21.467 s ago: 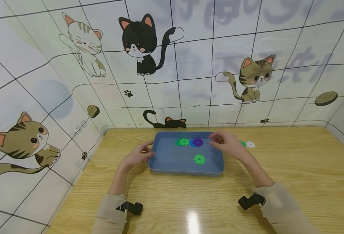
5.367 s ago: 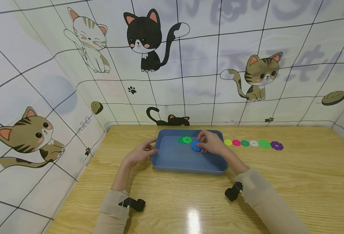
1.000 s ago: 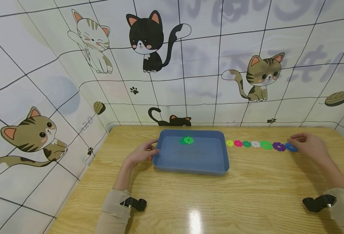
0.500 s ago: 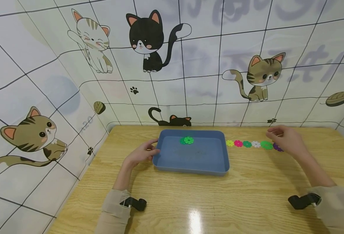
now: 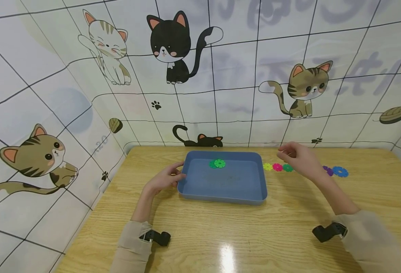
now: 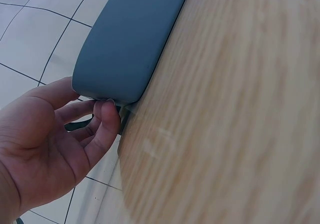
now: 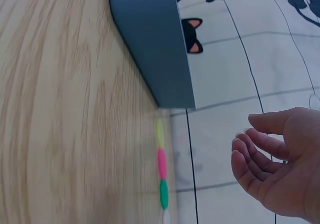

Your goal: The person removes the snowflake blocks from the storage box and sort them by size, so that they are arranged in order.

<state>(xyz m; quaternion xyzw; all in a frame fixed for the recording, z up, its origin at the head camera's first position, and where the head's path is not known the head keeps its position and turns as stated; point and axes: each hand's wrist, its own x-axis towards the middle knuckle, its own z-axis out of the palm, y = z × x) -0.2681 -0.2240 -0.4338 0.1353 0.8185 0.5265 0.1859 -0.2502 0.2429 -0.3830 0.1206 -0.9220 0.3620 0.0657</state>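
My left hand [image 5: 163, 181] holds the left end of the blue-grey tray [image 5: 227, 185], thumb at the rim and fingers curled against the outer wall in the left wrist view. In the tray's far part lie a light green notched disc [image 5: 220, 163] and a darker green disc [image 5: 212, 164], overlapping. My right hand [image 5: 299, 159] hovers above the disc row, fingers loosely curled around nothing. To the tray's right run a yellow disc [image 5: 267, 167], a pink disc [image 5: 277, 167], a green disc [image 5: 287, 167], a purple disc [image 5: 328, 171] and a blue disc [image 5: 340, 171]. The hand hides the row's middle.
A wooden table [image 5: 193, 235] carries everything. Its far edge meets a wall [image 5: 234, 106] covered with cat drawings, and another wall stands at the left. Black wrist cameras [image 5: 330, 232] are strapped over both sleeves.
My right hand has let go of the blue disc at the row's right end and moved left towards the tray. The left hand and tray have stayed put.
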